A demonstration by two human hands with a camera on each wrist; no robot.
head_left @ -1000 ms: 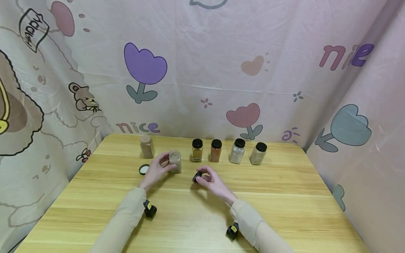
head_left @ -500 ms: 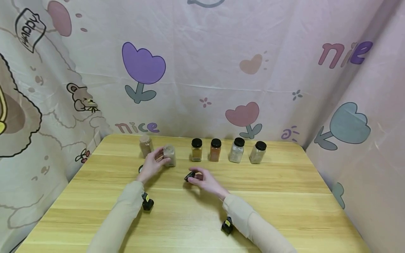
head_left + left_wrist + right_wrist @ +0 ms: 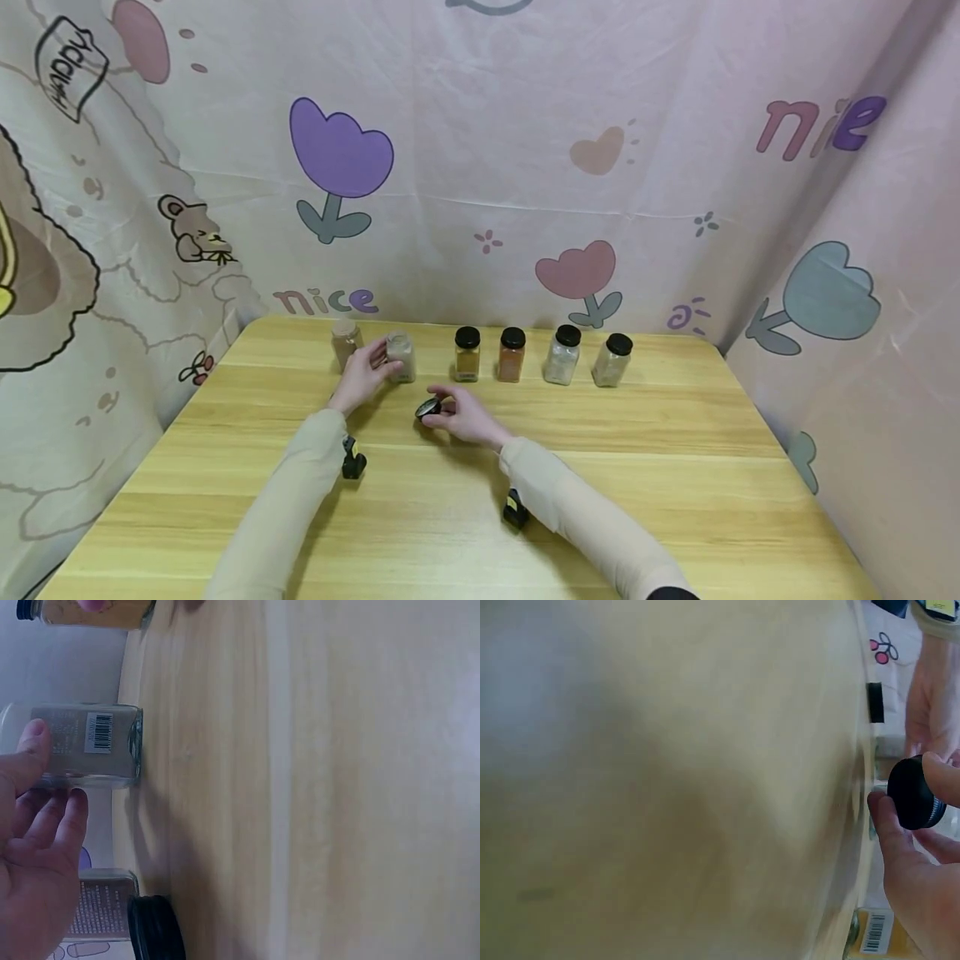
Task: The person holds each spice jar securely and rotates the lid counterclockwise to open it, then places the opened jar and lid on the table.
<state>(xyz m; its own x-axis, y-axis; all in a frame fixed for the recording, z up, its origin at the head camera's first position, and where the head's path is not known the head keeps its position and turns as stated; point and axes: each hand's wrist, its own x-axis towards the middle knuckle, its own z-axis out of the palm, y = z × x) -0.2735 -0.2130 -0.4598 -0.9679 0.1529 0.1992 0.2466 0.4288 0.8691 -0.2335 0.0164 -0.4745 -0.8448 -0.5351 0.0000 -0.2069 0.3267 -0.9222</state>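
Grey jar point(image 3: 402, 360) has shifted toward the back of the table point(image 3: 420, 517) and slightly left since the earliest frame; I now log it just right of the brown jar point(image 3: 346, 350), roughly level with the row. Right hand point(image 3: 465, 414) has travelled left too, carrying the black lid point(image 3: 428, 408), which has turned so that a paler face shows to the head camera. No change noted in the yellow jar point(image 3: 467, 356), orange jar point(image 3: 512, 357), white jar point(image 3: 562, 357) or cream jar point(image 3: 612, 364), all with lids on.

Left hand point(image 3: 362, 379): gripping the grey jar, thumb on the face with the barcode label, fingers against another side. Jar upright, mouth uncovered. From my end I cannot tell whether its base bears fully on the wood.

Right hand: pinching the black lid between thumb and fingers, apart from the grey jar. Second lid point(image 3: 156, 930) lies by the brown jar in the left wrist view.

My reading: two of six jars are uncapped, and returning the grey jar to the row looks nearly done. Black lid not yet put down. I would watch the narrow space between grey and brown jars; a knock there could tip one, both being open.
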